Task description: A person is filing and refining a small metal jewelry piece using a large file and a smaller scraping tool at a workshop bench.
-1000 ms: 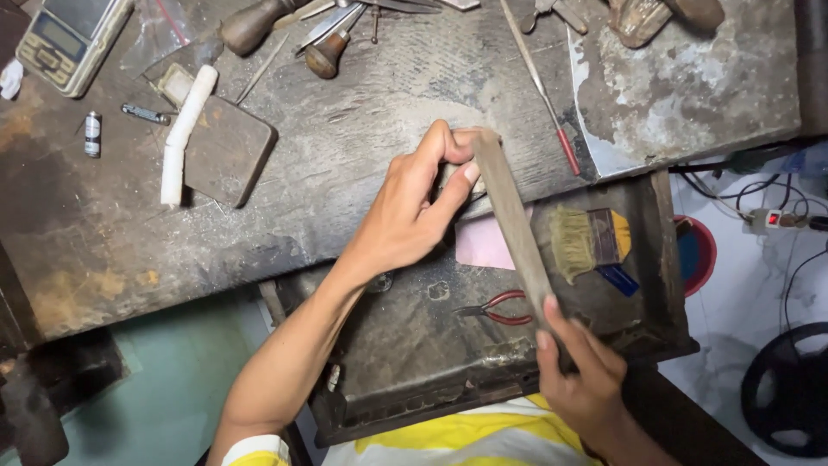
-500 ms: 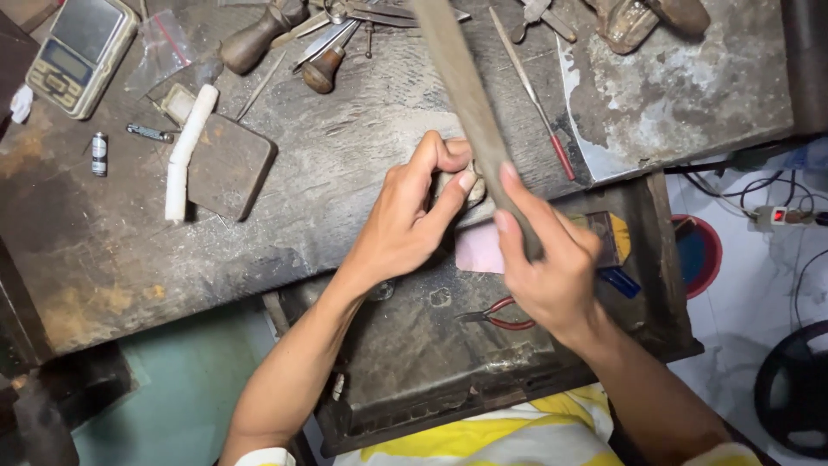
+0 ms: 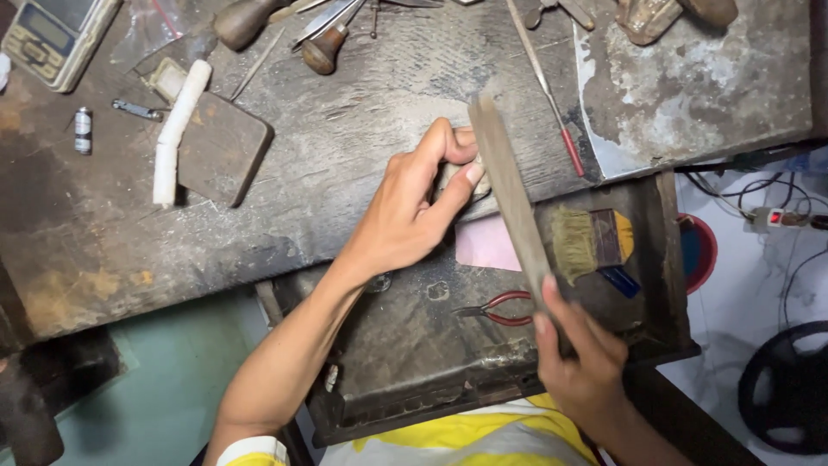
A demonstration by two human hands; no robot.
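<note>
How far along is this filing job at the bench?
Done: cannot tell; the small piece is mostly hidden under the fingers. In hand: the left hand pins it against the bench edge while the right hand holds the long flat file across it. Left: the brush and pliers lie unused in the drawer.

A worn, scratched wooden bench (image 3: 345, 129) carries the things. At its far left corner lies a small scale (image 3: 53, 36), with a little metal cylinder (image 3: 83, 129) nearer. A white tube (image 3: 177, 129) rests beside a dark wooden block (image 3: 222, 148). Wooden-handled tools (image 3: 285, 26) lie along the far edge, and a thin red-tipped rod (image 3: 545, 86) lies slantwise. A grey metal sheet (image 3: 699, 86) covers the right end. Below the edge an open drawer (image 3: 414, 362) holds red pliers (image 3: 496, 308), a brush (image 3: 591, 242) and pink paper (image 3: 487, 244).
</note>
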